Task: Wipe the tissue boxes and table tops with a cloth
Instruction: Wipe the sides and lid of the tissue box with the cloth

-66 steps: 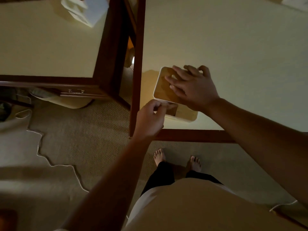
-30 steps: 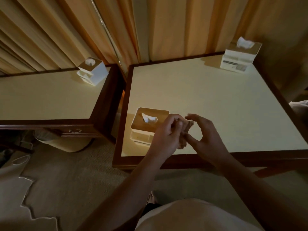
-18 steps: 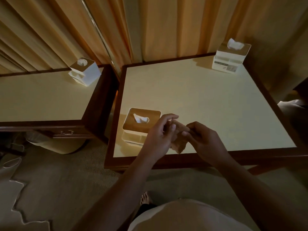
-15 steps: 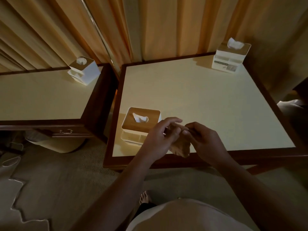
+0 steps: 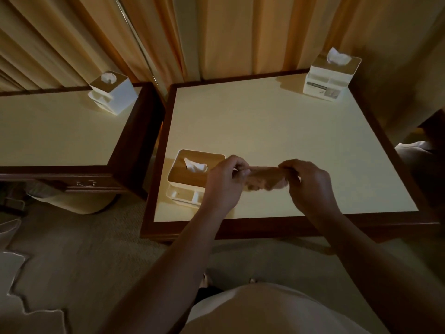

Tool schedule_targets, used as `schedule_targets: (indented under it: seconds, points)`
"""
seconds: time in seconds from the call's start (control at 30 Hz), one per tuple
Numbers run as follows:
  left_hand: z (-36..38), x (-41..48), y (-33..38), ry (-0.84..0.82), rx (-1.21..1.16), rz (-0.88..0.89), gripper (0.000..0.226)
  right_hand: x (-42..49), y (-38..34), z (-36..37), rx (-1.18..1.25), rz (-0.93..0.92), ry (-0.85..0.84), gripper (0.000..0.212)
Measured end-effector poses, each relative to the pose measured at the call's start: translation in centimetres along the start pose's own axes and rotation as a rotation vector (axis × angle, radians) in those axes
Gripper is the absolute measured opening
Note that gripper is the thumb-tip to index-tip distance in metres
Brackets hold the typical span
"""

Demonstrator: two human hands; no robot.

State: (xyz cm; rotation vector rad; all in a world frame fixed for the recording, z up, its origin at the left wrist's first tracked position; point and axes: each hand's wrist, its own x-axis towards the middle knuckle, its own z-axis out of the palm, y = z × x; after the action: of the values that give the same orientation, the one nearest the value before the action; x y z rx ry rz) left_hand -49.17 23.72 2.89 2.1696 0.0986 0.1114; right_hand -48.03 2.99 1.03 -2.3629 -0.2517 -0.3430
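A small brown cloth point(image 5: 265, 179) is stretched between my two hands above the near part of the right table point(image 5: 277, 131). My left hand point(image 5: 225, 183) pinches its left end and my right hand point(image 5: 310, 186) pinches its right end. A white tissue box with a wooden lid point(image 5: 190, 175) stands at this table's near left corner, just left of my left hand. A second tissue box point(image 5: 331, 74) stands at the far right corner. A third tissue box point(image 5: 112, 91) sits at the far right of the left table point(image 5: 60, 131).
Both tables have cream tops and dark wooden frames, with a narrow gap between them. Orange curtains point(image 5: 216, 34) hang behind. The left table has a drawer with a handle point(image 5: 86, 183). Carpet point(image 5: 84, 249) lies below, with a pale object point(image 5: 14, 273) at the lower left.
The view rose from looking straight down at the near tissue box to the whole table. My hands left the box, met at the bunched cloth and pulled apart, stretching it.
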Motion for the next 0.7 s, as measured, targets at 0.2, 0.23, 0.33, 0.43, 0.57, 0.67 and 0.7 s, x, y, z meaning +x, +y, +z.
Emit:
schedule_targets:
  seconds: [0.2,0.23,0.33,0.43,0.57,0.67,0.7]
  points:
    - [1.0,-2.3,-1.9,-0.014,0.084,0.059,0.01,-2.6,2.5,0.9,-0.061,-0.25,0.014,0.02]
    - [1.6,-3.1,-2.9,-0.103,0.136,0.018,0.013,-3.7,3.5,1.9,-0.09,-0.243,-0.03,0.023]
    - [3.7,-4.6,-6.0,-0.364,0.317,-0.129,0.033,-6.4,6.2,4.9,-0.158,-0.212,-0.224,0.02]
    - [4.8,-4.0,-6.7,-0.318,0.409,-0.109,0.036,-6.2,6.9,6.6,-0.163,-0.18,-0.27,0.014]
    - [6.7,-1.1,-5.9,-0.327,0.537,0.086,0.043,-3.9,6.3,8.2,-0.217,-0.035,-0.389,0.034]
    - [8.4,0.2,-6.9,-0.531,0.761,0.121,0.077,-3.4,7.1,9.0,-0.366,0.01,-0.699,0.064]
    - [8.8,0.3,-7.5,-0.583,0.824,0.09,0.084,-3.4,7.7,9.0,-0.439,-0.003,-0.769,0.07]
